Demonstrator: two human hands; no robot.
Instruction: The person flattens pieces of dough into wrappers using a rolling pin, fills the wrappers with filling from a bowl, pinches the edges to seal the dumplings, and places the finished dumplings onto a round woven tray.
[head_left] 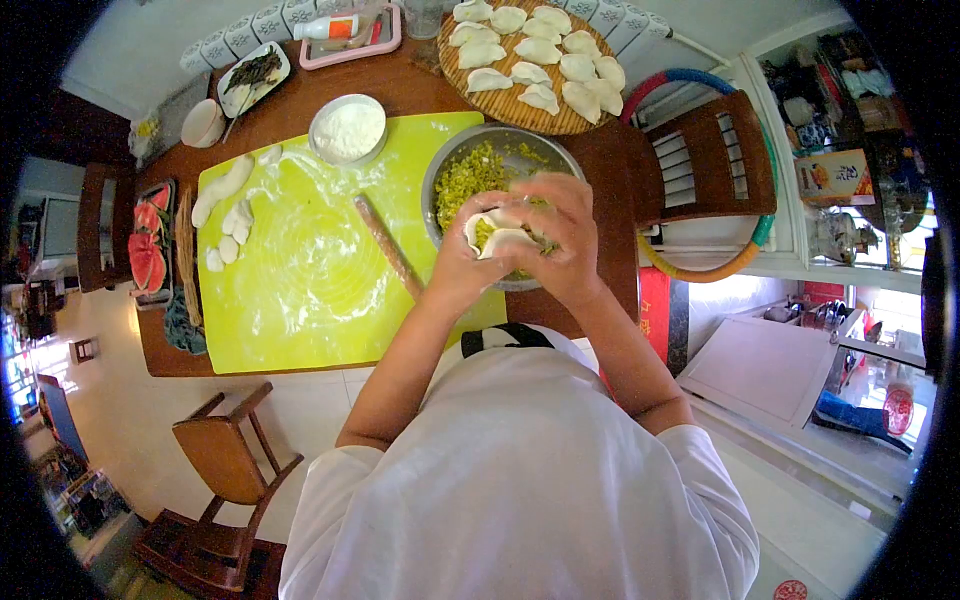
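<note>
Dough wrapper (509, 243), white, gaping around yellow-green chopped filling (485, 234), is held by left hand (460, 256) and right hand (567, 244), both half-curled.

Right hand (563, 235): fingers blurred, outlines indistinct.
Dumpling wrapper (508, 240): edges partly covered by the right hand and left hand (462, 238).
Metal mixing bowl (572, 165): near side partly hidden by both hands.
Rolling pin (385, 240): near end hidden at the left forearm (400, 365).
Woven tray (505, 108): far rim cut off by the top edge.
Bottle (318, 28): label text illegible.
Shelf box (835, 178): lettering too small to read.
</note>
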